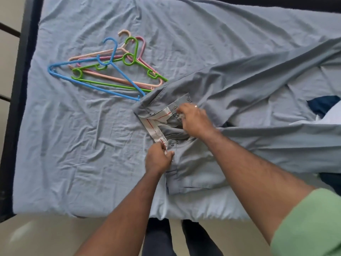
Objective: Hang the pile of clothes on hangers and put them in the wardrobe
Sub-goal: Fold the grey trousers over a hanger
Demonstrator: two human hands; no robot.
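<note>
While the grey trousers (193, 163) lie on the bed (73, 145), my left hand (158, 157) pinches their waistband lining. My right hand (193, 119) grips the waistband near the clasp. Coloured hangers (110, 71) rest beside them on open sheet.

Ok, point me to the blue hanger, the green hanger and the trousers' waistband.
blue hanger (79, 80): head view, on its lower bar.
green hanger (127, 59): head view, on the ring under its hook.
waistband (154, 129): head view, on the striped lining, turned outward between the hands.

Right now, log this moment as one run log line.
stage: straightening grey trousers on blue bedsheet | left hand: pinching waistband lining | right hand: gripping waistband clasp | plastic hangers: untouched
</note>
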